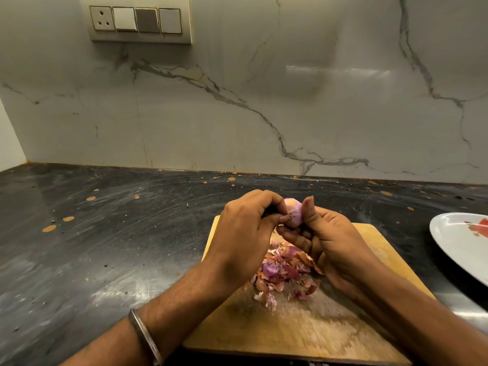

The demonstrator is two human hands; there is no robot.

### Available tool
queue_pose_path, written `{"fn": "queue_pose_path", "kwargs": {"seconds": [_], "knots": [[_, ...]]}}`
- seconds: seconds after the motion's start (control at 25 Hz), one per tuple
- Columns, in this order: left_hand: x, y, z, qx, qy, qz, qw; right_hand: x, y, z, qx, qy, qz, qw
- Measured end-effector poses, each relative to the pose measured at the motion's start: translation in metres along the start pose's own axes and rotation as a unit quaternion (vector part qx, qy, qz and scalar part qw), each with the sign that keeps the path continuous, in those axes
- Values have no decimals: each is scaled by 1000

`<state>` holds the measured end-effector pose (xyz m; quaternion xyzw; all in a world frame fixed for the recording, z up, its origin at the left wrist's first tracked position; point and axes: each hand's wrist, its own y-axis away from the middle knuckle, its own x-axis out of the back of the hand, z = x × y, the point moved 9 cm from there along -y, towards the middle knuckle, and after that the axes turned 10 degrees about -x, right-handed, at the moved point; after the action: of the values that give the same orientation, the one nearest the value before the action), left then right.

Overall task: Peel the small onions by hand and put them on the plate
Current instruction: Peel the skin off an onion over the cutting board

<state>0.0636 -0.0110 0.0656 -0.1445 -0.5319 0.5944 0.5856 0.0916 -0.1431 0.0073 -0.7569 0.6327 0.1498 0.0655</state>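
Note:
A small pink onion is held up between both hands above the wooden cutting board. My right hand cradles it from the right, thumb upright against its side. My left hand pinches at its left side with curled fingertips. A heap of purple and brown onion skins lies on the board beneath the hands. The white plate sits at the right edge of view, only partly visible, and no onion shows on the part that is visible.
The board rests on a dark stone counter speckled with orange spots. A marble backsplash rises behind, with a switch panel at the upper left. A metal bangle circles my left wrist.

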Motion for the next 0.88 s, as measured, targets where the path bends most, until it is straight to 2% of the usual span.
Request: {"fn": "queue_pose_path", "kwargs": {"seconds": [0.12, 0.48, 0.88], "knots": [[-4, 0, 1, -6, 6, -1, 1000, -3, 0, 5, -35, -29, -1, 999], [10, -1, 0, -18, 30, 57, 998, -10, 3, 0, -9, 24, -48, 999], [7, -5, 0, -7, 66, 11, 998, -14, 5, -1, -23, 68, -75, 995]]}}
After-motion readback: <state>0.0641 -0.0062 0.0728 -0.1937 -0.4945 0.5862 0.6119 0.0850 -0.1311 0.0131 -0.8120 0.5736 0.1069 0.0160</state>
